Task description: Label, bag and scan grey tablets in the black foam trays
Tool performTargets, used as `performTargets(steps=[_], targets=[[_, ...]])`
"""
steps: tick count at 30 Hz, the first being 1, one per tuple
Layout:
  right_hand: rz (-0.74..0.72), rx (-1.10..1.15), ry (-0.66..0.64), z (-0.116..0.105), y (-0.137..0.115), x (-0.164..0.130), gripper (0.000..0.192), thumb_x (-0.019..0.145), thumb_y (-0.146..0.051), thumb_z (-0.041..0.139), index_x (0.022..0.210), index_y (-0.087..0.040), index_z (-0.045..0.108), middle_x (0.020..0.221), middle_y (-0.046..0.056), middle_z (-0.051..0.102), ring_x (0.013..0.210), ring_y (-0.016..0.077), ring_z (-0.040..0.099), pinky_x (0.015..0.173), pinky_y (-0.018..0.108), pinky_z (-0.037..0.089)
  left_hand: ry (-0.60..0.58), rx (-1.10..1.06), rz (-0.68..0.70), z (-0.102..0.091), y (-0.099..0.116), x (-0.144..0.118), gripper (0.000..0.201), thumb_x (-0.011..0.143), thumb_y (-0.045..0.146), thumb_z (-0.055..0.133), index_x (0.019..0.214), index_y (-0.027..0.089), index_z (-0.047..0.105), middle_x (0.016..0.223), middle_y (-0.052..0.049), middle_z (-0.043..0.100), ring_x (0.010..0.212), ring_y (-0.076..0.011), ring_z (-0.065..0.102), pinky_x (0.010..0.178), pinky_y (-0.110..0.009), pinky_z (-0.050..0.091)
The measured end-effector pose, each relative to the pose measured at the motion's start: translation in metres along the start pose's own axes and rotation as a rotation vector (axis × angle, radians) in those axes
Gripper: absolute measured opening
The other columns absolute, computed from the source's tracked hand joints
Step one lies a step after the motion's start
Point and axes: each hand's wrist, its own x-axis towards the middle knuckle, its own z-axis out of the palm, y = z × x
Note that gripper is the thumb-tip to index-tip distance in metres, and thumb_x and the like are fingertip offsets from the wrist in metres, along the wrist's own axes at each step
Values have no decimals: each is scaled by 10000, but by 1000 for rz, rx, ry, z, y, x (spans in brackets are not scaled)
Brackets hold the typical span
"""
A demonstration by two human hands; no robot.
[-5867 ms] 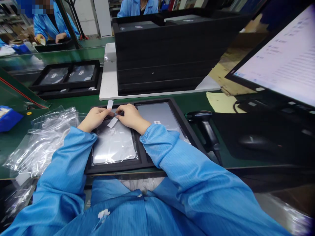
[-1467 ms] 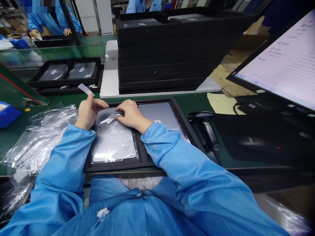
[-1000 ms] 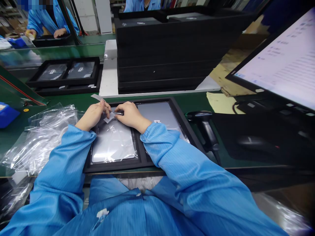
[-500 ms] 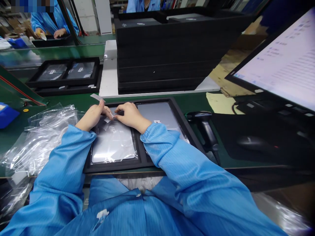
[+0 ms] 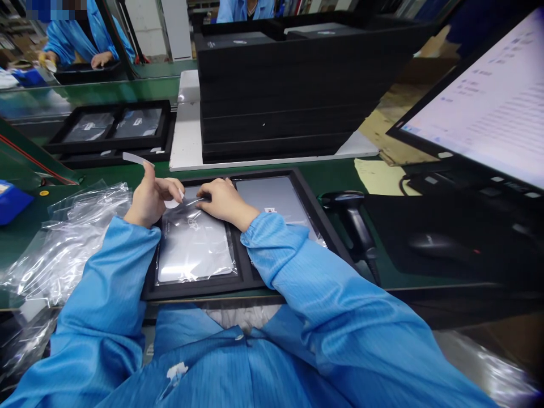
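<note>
My left hand is closed on a white label strip. One end of the strip sticks up past the thumb, and a curled part shows by the fingertips. Below it lies a flat silver panel with a logo, in a clear plastic bag, in the left compartment of a black tray. Fingers bent, my right hand pinches the bag's upper edge. A second silver panel with a small label sits in the right compartment.
A pile of clear bags lies left. To the right are a barcode scanner, a mouse and a monitor. Tall stacked black trays stand behind; more trays lie back left. Co-workers sit beyond.
My left hand has moved left and up from the bag, drawing the white strip away from my right hand. My right hand has stayed at the bag's upper edge.
</note>
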Motion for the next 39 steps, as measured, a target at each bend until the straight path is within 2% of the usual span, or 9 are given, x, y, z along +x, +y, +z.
performTargets(steps=[4,7,9,16,24,30,32,35,39], targets=[[-27,96,109,-1,1,1,110,856,-226,749,962,-226,778,1102,48,779,1175,261,633,1126,439,406,-155,2,-167,6,-4,2,985,779,1017,211,679,162,689,793,-166,674,739,-252,673,694,-369,555],[0,189,234,-3,2,3,116,907,-218,654,940,-208,765,1074,52,776,1120,236,651,1027,370,477,-178,54,-283,8,-13,6,1056,716,1056,115,777,163,676,752,-152,665,746,-260,699,660,-342,565],[35,276,251,-3,1,4,141,930,-239,618,914,-193,751,1002,48,775,1004,218,682,941,345,516,-171,63,-303,6,-18,8,1087,689,1066,75,811,163,667,745,-146,666,729,-252,701,629,-322,561],[117,463,132,3,1,6,112,812,-251,768,882,-175,726,913,30,770,834,175,710,787,292,566,-129,76,-197,2,-25,9,1107,712,1049,51,799,153,695,846,-175,710,695,-230,687,609,-313,563],[200,779,16,11,5,13,155,795,-76,714,928,-156,720,831,23,746,804,163,729,849,330,611,-180,134,-137,5,-25,8,1054,727,1052,141,760,153,692,912,-174,724,793,-228,688,646,-290,571],[215,789,10,13,6,14,201,734,-14,745,879,-152,722,764,4,722,764,164,717,792,313,604,-205,232,-78,6,-19,5,1001,789,1010,198,779,146,704,915,-162,713,861,-246,684,631,-296,576],[203,778,14,15,6,14,204,727,7,718,858,-148,717,735,-5,711,731,152,704,755,292,593,-214,260,-73,6,-17,5,964,803,997,249,777,141,694,858,-151,698,797,-232,679,622,-301,579],[198,754,60,17,8,14,199,730,25,669,825,-146,707,710,-15,699,692,134,683,718,265,574,-180,225,-107,8,-19,7,818,788,940,493,869,143,656,803,-118,675,691,-213,674,577,-304,576],[259,765,171,15,9,16,190,740,14,659,812,-159,692,694,-28,680,675,131,679,713,265,578,43,192,9,8,-29,10,512,807,626,751,992,170,608,843,-76,677,719,-221,694,502,-272,547]])
